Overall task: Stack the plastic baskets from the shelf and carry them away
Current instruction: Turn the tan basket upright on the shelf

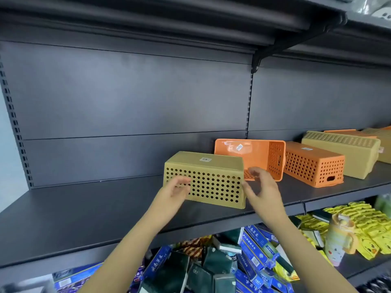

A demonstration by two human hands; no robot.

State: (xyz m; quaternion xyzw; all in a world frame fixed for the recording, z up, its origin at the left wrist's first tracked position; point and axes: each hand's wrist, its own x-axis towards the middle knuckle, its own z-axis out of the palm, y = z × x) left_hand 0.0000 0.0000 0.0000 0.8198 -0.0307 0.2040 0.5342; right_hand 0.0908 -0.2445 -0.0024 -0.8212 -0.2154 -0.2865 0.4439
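A tan perforated basket (213, 176) lies upside down on the dark shelf (84, 210), a white label on its base. My left hand (176, 188) hovers at its left front corner, fingers apart and blurred. My right hand (261, 186) is at its right end, fingers spread, holding nothing. Behind stands an orange basket (254, 154) on its side, opening facing me. Further right lie an upside-down orange basket (313, 164) and a tan basket (347, 153), with more baskets (378, 136) at the frame's edge.
A shelf board (190, 20) overhangs above, held by a bracket (257, 62). Below the shelf sit several blue and dark green boxes (251, 250), yellow packets (364, 225) and a cup with a handle (338, 237). The shelf's left part is bare metal.
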